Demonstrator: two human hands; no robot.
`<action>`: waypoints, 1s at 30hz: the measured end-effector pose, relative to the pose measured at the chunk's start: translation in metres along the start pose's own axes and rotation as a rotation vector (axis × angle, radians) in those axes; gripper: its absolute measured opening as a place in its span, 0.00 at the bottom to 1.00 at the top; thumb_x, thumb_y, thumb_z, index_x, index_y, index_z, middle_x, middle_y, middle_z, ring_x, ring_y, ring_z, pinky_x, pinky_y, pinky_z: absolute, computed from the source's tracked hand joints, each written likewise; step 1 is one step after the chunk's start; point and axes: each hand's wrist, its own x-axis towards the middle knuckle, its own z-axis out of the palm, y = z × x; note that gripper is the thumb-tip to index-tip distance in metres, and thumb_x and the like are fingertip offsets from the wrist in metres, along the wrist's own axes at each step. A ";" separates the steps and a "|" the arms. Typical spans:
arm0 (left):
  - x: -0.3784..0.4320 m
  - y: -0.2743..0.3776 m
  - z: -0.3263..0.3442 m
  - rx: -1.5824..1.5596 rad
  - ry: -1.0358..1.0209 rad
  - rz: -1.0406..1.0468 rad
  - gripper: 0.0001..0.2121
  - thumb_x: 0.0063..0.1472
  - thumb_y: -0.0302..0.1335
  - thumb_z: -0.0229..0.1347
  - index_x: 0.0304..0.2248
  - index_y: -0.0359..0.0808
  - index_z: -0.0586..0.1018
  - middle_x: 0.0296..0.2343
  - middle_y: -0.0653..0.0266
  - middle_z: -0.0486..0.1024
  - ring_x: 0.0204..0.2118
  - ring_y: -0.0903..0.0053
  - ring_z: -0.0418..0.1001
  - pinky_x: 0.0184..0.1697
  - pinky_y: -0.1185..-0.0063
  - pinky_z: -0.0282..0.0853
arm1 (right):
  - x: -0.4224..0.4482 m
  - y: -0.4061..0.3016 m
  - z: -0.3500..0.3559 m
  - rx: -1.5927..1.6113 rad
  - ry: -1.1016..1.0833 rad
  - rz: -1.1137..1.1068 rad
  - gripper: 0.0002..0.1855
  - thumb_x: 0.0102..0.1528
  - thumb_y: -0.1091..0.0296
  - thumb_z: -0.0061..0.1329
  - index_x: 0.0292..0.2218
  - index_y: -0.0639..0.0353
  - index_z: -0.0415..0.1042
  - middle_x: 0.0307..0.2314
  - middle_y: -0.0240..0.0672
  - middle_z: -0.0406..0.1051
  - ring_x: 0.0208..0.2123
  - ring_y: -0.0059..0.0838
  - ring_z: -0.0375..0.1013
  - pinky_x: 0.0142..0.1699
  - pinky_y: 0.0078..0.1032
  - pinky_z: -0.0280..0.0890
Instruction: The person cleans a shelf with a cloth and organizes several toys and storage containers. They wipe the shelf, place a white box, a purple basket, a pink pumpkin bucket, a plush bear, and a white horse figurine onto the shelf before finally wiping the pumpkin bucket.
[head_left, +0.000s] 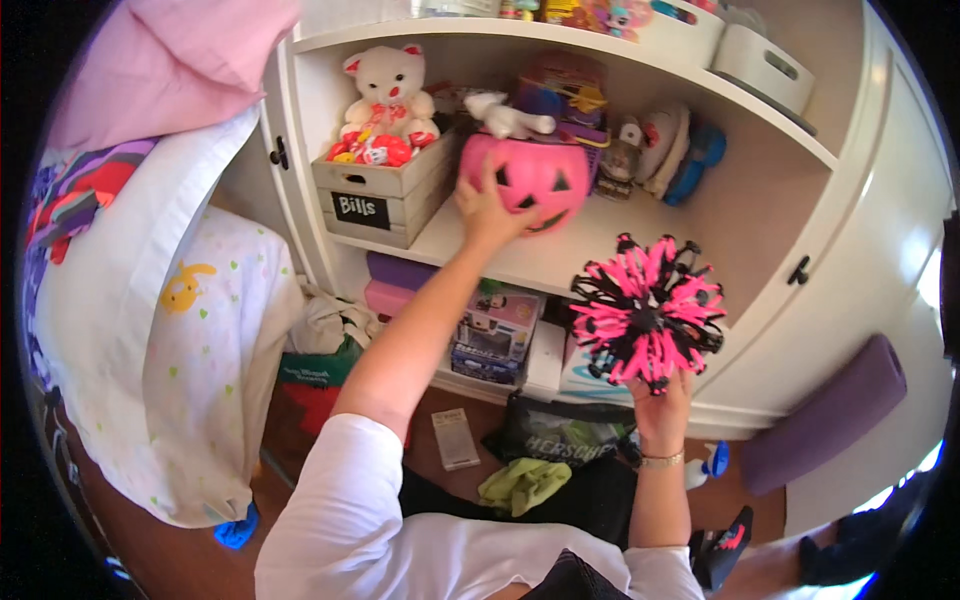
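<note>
My left hand (489, 210) grips the side of a pink plastic jack-o'-lantern bucket (551, 169), thumb across its front and fingers up its left side. The bucket stands on, or just above, the cabinet's middle shelf (645, 214); its underside is not clear. A white plush toy (506, 116) lies across the bucket's top. Lower and to the right, in front of the cabinet, my right hand (664, 405) holds up a pink and black expanding ball (646, 315) from below. The ball hides most of those fingers.
Left of the bucket, a wooden crate (427, 199) holds a white teddy bear (390, 94). A snow globe (621, 166) and hats (667, 142) sit farther right. Boxes (495, 334) fill the lower shelf. A lime green cloth (525, 486) lies before me; a rolled purple mat (829, 416) leans right.
</note>
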 end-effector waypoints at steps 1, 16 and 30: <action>-0.002 0.006 0.003 0.022 -0.029 0.006 0.56 0.29 0.52 0.65 0.55 0.42 0.47 0.48 0.33 0.48 0.53 0.45 0.45 0.55 0.60 0.45 | 0.000 -0.002 0.004 0.035 0.030 -0.010 0.21 0.55 0.67 0.41 0.49 0.56 0.56 0.44 0.36 0.63 0.44 0.35 0.66 0.43 0.40 0.67; 0.052 0.033 0.043 -0.074 -0.146 0.150 0.41 0.34 0.48 0.64 0.50 0.52 0.60 0.49 0.40 0.47 0.53 0.46 0.47 0.55 0.61 0.48 | -0.006 -0.042 -0.028 -0.009 0.057 -0.081 0.21 0.53 0.68 0.43 0.49 0.61 0.58 0.44 0.39 0.64 0.44 0.34 0.65 0.46 0.34 0.64; 0.026 0.018 0.062 -0.086 -0.372 0.297 0.33 0.51 0.44 0.50 0.54 0.40 0.54 0.54 0.50 0.48 0.56 0.58 0.47 0.56 0.65 0.42 | 0.250 0.097 0.228 -1.081 -0.119 -0.790 0.20 0.40 0.71 0.54 0.36 0.62 0.64 0.35 0.46 0.61 0.39 0.44 0.62 0.46 0.31 0.57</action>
